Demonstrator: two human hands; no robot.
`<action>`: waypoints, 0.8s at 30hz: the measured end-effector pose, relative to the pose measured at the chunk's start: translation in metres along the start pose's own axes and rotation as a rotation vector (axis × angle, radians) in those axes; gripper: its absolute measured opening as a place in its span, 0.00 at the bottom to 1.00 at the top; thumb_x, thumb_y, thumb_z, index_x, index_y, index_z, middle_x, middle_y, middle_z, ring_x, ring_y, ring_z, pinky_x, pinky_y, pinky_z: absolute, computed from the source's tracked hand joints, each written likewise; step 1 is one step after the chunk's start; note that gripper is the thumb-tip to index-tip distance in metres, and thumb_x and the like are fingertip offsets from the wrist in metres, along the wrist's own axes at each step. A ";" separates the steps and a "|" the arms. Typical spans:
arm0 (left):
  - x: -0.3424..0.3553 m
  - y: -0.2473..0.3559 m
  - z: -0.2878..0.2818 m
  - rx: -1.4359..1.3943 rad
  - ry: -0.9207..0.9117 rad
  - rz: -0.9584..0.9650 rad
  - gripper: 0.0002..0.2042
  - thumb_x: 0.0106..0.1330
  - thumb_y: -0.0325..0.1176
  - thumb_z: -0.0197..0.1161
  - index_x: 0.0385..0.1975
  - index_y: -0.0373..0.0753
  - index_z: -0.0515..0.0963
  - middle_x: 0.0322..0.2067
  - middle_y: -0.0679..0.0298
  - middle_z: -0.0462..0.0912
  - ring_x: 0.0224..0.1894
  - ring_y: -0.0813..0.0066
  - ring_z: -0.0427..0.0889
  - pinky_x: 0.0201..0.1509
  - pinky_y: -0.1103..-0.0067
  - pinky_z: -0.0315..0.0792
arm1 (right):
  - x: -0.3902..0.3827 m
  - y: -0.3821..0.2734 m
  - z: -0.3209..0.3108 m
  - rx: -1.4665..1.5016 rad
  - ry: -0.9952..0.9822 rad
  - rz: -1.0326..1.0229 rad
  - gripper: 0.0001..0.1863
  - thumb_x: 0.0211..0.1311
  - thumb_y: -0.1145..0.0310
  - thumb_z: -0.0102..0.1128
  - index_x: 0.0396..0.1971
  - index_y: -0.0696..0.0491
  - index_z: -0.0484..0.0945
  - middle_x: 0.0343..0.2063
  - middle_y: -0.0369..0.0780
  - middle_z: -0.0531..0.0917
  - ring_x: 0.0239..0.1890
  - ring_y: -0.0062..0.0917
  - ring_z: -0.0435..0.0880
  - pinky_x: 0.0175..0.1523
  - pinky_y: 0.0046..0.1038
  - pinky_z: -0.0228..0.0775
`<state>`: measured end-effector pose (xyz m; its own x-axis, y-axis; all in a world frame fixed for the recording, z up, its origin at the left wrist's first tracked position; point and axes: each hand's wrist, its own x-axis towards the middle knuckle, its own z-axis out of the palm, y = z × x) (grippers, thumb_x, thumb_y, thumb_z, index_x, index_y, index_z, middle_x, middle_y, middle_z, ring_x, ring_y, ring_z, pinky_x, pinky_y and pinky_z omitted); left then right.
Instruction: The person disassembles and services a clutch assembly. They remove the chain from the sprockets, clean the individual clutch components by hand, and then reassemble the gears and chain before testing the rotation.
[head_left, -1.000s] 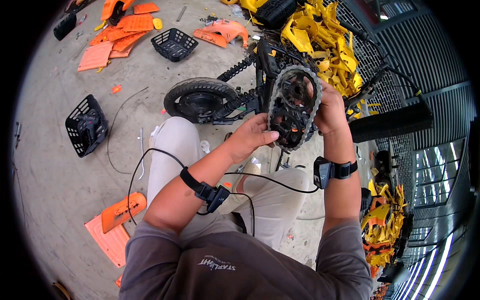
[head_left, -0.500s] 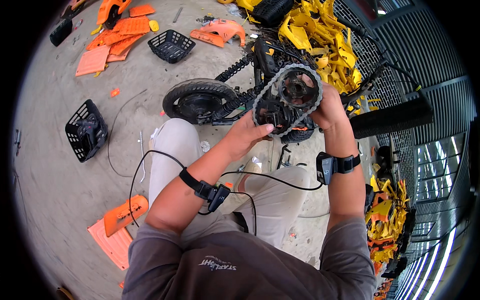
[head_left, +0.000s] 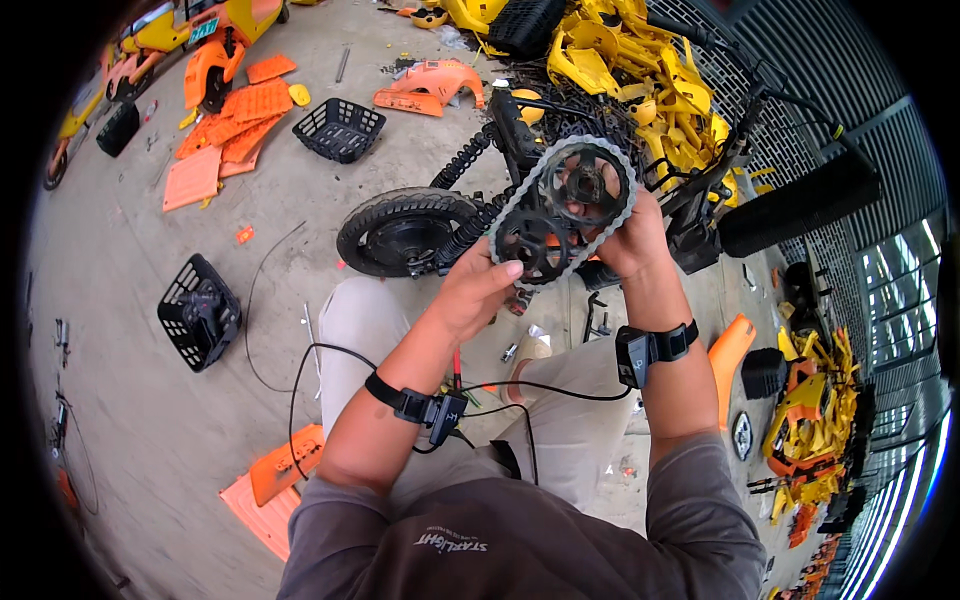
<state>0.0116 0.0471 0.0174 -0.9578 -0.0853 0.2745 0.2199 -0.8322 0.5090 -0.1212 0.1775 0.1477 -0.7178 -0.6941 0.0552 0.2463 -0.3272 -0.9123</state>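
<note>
In front of me, above my knees, a grey chain (head_left: 604,240) loops around two black sprockets. My left hand (head_left: 474,290) grips the lower left sprocket (head_left: 532,246), its thumb lying over the rim near the chain. The upper right sprocket (head_left: 583,186), with a thick hub in its middle, is held by my right hand (head_left: 637,236); some of those fingers are hidden behind it. Just beyond stands a stripped two-wheeler frame (head_left: 516,130) with a black wheel (head_left: 404,216) and a coil-spring shock absorber (head_left: 463,158).
Black baskets (head_left: 340,130) (head_left: 200,312) and orange panels (head_left: 192,178) lie on the concrete floor at left. Yellow body parts (head_left: 590,55) are piled at the far right. A long black cylindrical part (head_left: 800,203) sticks out at right. Cables run between my wrist-strapped devices (head_left: 437,412).
The chain and sprockets have shifted slightly left in the picture, both hands still holding them. My view has tilted, showing more of the orange and yellow vehicles at far left.
</note>
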 end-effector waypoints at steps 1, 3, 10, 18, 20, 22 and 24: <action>0.000 0.002 -0.003 -0.004 0.008 0.045 0.25 0.63 0.33 0.66 0.59 0.34 0.69 0.52 0.59 0.79 0.55 0.69 0.78 0.61 0.69 0.69 | 0.000 0.002 -0.003 0.012 0.004 0.013 0.21 0.65 0.63 0.63 0.52 0.59 0.76 0.47 0.45 0.83 0.44 0.31 0.83 0.43 0.31 0.80; -0.002 0.011 -0.006 -0.012 0.021 0.044 0.24 0.63 0.32 0.65 0.58 0.34 0.70 0.52 0.59 0.79 0.55 0.69 0.77 0.63 0.69 0.69 | -0.002 0.004 -0.009 0.062 -0.031 0.026 0.20 0.65 0.62 0.63 0.52 0.58 0.76 0.46 0.45 0.83 0.43 0.31 0.84 0.43 0.31 0.79; -0.001 0.021 -0.011 0.024 0.161 0.205 0.20 0.62 0.35 0.66 0.53 0.36 0.73 0.44 0.64 0.81 0.47 0.72 0.77 0.61 0.69 0.67 | -0.018 0.029 -0.019 0.085 -0.019 0.169 0.17 0.64 0.61 0.63 0.46 0.59 0.77 0.42 0.45 0.84 0.40 0.33 0.84 0.44 0.33 0.78; -0.007 0.017 -0.017 0.215 0.236 0.180 0.22 0.61 0.32 0.69 0.54 0.35 0.73 0.47 0.62 0.81 0.49 0.71 0.78 0.60 0.71 0.69 | -0.023 0.071 -0.055 0.272 -0.020 0.156 0.17 0.66 0.61 0.60 0.45 0.61 0.78 0.39 0.46 0.84 0.38 0.33 0.84 0.43 0.34 0.78; -0.007 0.015 -0.018 0.254 0.216 0.173 0.22 0.61 0.30 0.69 0.54 0.34 0.73 0.49 0.61 0.81 0.52 0.70 0.78 0.61 0.70 0.70 | -0.024 0.087 -0.065 0.341 0.053 0.125 0.19 0.66 0.60 0.60 0.45 0.61 0.78 0.39 0.47 0.84 0.39 0.33 0.85 0.43 0.34 0.78; -0.009 0.011 -0.017 0.332 0.314 0.142 0.21 0.61 0.28 0.69 0.54 0.34 0.73 0.49 0.59 0.80 0.52 0.69 0.79 0.61 0.70 0.70 | -0.027 0.106 -0.075 0.437 0.036 0.080 0.21 0.64 0.56 0.61 0.43 0.62 0.78 0.38 0.46 0.84 0.36 0.32 0.84 0.41 0.32 0.77; -0.009 0.008 -0.024 0.336 0.315 0.122 0.22 0.61 0.28 0.69 0.54 0.33 0.73 0.50 0.59 0.80 0.52 0.69 0.79 0.62 0.70 0.70 | -0.024 0.115 -0.087 0.489 -0.034 0.070 0.20 0.63 0.61 0.63 0.49 0.60 0.76 0.40 0.44 0.84 0.38 0.31 0.84 0.40 0.33 0.78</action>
<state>0.0175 0.0281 -0.0001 -0.9194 -0.3764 0.1138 0.3318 -0.5874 0.7382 -0.1328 0.2125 0.0064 -0.6691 -0.7428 0.0212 0.5755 -0.5360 -0.6176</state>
